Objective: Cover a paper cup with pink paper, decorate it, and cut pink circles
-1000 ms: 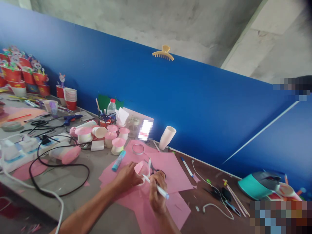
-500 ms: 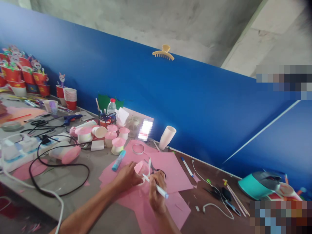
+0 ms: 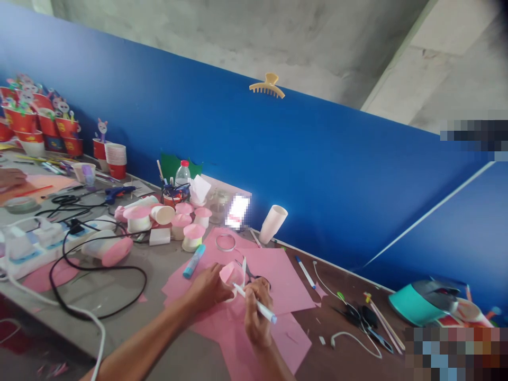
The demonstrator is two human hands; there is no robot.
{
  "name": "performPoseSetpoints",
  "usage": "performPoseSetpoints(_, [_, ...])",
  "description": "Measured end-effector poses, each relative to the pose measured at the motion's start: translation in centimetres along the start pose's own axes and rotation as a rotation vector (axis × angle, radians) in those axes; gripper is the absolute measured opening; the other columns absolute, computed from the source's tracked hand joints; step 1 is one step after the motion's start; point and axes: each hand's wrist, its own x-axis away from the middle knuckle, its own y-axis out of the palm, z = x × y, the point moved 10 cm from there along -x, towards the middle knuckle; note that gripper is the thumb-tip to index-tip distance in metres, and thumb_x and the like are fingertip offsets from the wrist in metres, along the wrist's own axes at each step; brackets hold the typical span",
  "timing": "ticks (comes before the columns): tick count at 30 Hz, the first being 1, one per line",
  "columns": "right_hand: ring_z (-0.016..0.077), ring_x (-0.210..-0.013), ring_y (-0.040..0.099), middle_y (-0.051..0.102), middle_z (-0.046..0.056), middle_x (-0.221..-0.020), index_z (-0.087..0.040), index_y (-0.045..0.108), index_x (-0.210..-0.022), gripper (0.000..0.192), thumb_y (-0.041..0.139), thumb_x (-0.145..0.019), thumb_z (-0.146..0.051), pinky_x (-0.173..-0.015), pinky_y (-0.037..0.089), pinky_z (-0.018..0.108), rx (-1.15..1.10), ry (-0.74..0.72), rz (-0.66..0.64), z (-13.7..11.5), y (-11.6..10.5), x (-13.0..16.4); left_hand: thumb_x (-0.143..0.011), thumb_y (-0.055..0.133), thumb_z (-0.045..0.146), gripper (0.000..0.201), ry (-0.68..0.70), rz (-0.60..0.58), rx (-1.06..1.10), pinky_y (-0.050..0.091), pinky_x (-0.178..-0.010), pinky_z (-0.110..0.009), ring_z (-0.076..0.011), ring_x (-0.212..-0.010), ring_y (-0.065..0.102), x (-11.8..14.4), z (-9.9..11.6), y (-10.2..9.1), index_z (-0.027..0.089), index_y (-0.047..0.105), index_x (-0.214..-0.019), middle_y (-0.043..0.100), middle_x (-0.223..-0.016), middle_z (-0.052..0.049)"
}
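L hand [image 3: 208, 288] pinches the pink paper cap [image 3: 231, 273], lifted just above the pink sheets [image 3: 278, 278] near the worktop's front edge. R hand [image 3: 256, 312] closed on a white marker [image 3: 254, 304], tip right at the cap. Risks, imo: cap is thin, too much tip pressure dents or slips it from my pinch; scissors [image 3: 248, 271] lie just behind my fingers, easy to nudge w/ knuckles; stray ink could smear the sheets below.

A pink-covered cup [image 3: 230, 275] is held by the left hand [image 3: 207, 290] over pink paper [image 3: 278, 280]. A white pen [image 3: 256, 304] is gripped in the right hand [image 3: 257, 312], its tip touching the cup. Scissors [image 3: 250, 272] are seen just behind.
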Motion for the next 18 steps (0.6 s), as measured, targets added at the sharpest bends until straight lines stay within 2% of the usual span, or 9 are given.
performPoseSetpoints(7, [0.0164,-0.061,0.053,0.058,-0.005,-0.067,-0.024,0.053,-0.08,0.026,0.042,-0.104,-0.02,-0.072,0.041,0.036,0.002,-0.03,-0.017,-0.29,0.66,0.18,-0.068,0.062,0.016,0.041,0.027,0.022,0.002,0.051,-0.067,-0.033,-0.0214,-0.068,0.065,-0.08,-0.04,0.24,0.019,0.059,-0.109,0.064,-0.073,0.001])
performPoseSetpoints(14, [0.017,-0.063,0.053,0.06,-0.004,-0.068,-0.025,0.054,-0.082,0.025,0.044,-0.105,-0.021,-0.071,0.042,0.035,-0.029,-0.008,-0.023,-0.08,0.95,0.27,-0.067,0.062,0.016,0.036,0.071,0.021,-0.053,0.051,-0.071,-0.034,-0.0205,-0.068,0.064,-0.24,-0.07,0.5,0.018,0.06,-0.103,0.065,-0.083,-0.004])
performPoseSetpoints(18, [0.0166,-0.063,0.055,0.061,-0.004,-0.07,-0.025,0.055,-0.084,0.024,0.044,-0.105,-0.022,-0.072,0.043,0.035,-0.023,-0.029,-0.034,-0.42,0.94,0.2,-0.068,0.062,0.017,0.039,0.039,0.001,-0.042,0.051,-0.071,-0.034,-0.0212,-0.069,0.064,-0.22,-0.1,0.44,0.018,0.059,-0.107,0.064,-0.081,-0.003])
